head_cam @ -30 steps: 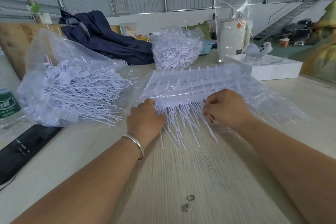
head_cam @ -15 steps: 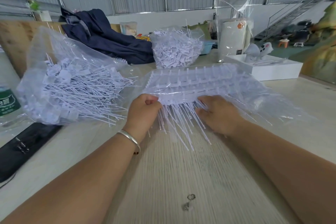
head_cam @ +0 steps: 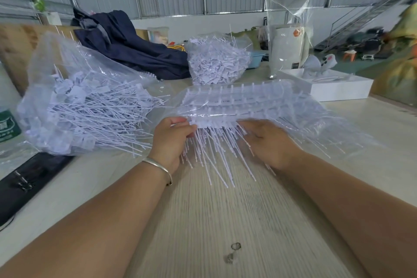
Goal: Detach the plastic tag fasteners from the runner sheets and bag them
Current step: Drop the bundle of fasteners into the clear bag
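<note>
A stack of white runner sheets (head_cam: 243,101) wrapped in clear plastic lies on the table ahead of me, thin fastener tails (head_cam: 216,160) fanning out toward me from its near edge. My left hand (head_cam: 171,140) grips the near left corner of the stack, thumb on top. My right hand (head_cam: 268,140) lies palm down on the tails at the near right edge, fingers reaching under the plastic; its fingertips are partly hidden. A clear bag (head_cam: 74,106) full of loose detached fasteners lies to the left. A second filled bag (head_cam: 216,63) stands behind the stack.
A dark blue garment (head_cam: 126,45) is heaped at the back left. A white box (head_cam: 338,88) with a grey figure and a tall bagged cylinder (head_cam: 288,49) stand at the back right. A green-labelled bottle (head_cam: 6,124) and a black flat object (head_cam: 29,180) sit at the left edge.
My left hand has slid up onto the stack's near left corner. My right hand has turned flatter and moved to the stack's near edge. The stack has lifted slightly.
</note>
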### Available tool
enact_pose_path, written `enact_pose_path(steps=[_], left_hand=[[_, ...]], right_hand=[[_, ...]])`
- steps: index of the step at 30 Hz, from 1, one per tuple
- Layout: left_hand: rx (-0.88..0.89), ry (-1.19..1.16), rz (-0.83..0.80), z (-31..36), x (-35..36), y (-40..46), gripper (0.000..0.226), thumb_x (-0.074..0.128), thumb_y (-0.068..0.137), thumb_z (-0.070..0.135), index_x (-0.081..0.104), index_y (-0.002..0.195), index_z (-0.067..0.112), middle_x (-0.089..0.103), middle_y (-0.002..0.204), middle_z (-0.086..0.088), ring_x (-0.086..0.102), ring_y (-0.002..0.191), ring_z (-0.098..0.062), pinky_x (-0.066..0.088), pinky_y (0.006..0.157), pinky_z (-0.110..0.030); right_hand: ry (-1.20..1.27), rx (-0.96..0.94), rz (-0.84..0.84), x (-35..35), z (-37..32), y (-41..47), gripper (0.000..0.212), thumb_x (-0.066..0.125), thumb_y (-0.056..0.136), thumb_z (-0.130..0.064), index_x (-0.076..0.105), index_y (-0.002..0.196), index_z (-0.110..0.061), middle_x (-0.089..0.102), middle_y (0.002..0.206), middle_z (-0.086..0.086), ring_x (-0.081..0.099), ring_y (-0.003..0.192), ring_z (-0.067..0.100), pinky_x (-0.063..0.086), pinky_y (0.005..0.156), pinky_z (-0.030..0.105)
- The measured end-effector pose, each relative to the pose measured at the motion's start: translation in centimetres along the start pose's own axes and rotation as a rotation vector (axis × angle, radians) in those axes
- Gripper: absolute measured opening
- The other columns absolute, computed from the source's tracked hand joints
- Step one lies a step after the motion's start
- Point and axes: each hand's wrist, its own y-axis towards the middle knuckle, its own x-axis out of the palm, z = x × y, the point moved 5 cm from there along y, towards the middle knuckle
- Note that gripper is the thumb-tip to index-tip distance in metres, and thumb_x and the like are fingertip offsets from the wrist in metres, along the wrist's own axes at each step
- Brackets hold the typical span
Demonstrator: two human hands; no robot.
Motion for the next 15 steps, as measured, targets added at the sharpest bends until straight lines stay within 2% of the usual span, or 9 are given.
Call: enact_pose_path(steps=[2,5,9,10,12,14,15], left_hand=[[-0.006,0.011,-0.013,0.1,0.1,0.0,0.029,0.074,0.078,0.001,0.061,0.103,0.010,0.066,0.083,-0.004,0.060,0.059,-0.006,0.039,0.041,-0.012],[-0.023,0.052,-0.071,0.5,0.3,-0.4,0.025,0.071,0.075,0.003,0.065,0.097,0.013,0.063,0.079,-0.004,0.055,0.059,-0.009,0.038,0.043,-0.015],[-0.005,0.180,-0.256,1.5,1.0,-1.8,0.004,0.065,0.056,0.019,0.064,0.061,0.020,0.058,0.065,0.002,0.049,0.063,-0.013,0.035,0.057,-0.026],[0.001,0.212,-0.298,1.6,1.2,-2.1,0.004,0.063,0.054,0.021,0.061,0.057,0.019,0.058,0.061,0.003,0.049,0.063,-0.014,0.034,0.059,-0.028],[0.008,0.221,-0.355,1.7,1.5,-2.4,0.011,0.064,0.060,0.023,0.061,0.064,0.014,0.062,0.066,0.001,0.052,0.069,-0.017,0.033,0.063,-0.030],[-0.003,0.183,-0.379,1.6,1.8,-2.5,0.012,0.068,0.079,0.027,0.069,0.076,0.015,0.072,0.088,-0.004,0.059,0.083,-0.019,0.035,0.067,-0.028],[-0.011,0.176,-0.373,1.4,1.8,-2.4,0.011,0.067,0.086,0.030,0.073,0.081,0.022,0.074,0.099,-0.001,0.063,0.089,-0.016,0.037,0.070,-0.026]], right_hand=[[0.086,0.029,0.024,-0.1,0.0,-0.2,0.043,0.033,0.103,-0.028,0.045,0.144,-0.027,0.042,0.152,-0.003,0.034,0.140,0.015,0.021,0.117,0.035],[0.160,0.039,0.008,0.2,-0.2,-0.3,0.044,0.032,0.103,-0.041,0.044,0.144,-0.032,0.041,0.152,-0.008,0.033,0.142,0.014,0.020,0.119,0.036],[-0.120,0.024,-0.114,1.3,-0.3,0.1,0.054,0.027,0.101,-0.051,0.023,0.153,-0.035,0.025,0.159,-0.007,0.021,0.148,0.018,0.015,0.120,0.040],[-0.142,0.030,-0.125,1.4,-0.2,0.2,0.055,0.027,0.101,-0.053,0.020,0.153,-0.037,0.023,0.160,-0.007,0.019,0.148,0.018,0.014,0.121,0.040],[-0.124,0.028,-0.147,1.5,-0.1,0.2,0.056,0.028,0.100,-0.054,0.017,0.153,-0.039,0.024,0.160,-0.006,0.020,0.148,0.020,0.014,0.120,0.039],[-0.115,0.030,-0.158,1.5,0.1,0.2,0.056,0.030,0.100,-0.053,0.016,0.153,-0.041,0.025,0.160,-0.005,0.020,0.148,0.021,0.015,0.120,0.040],[-0.123,0.038,-0.157,1.5,0.3,0.2,0.056,0.031,0.099,-0.053,0.016,0.153,-0.043,0.025,0.160,-0.004,0.020,0.148,0.022,0.015,0.120,0.042]])
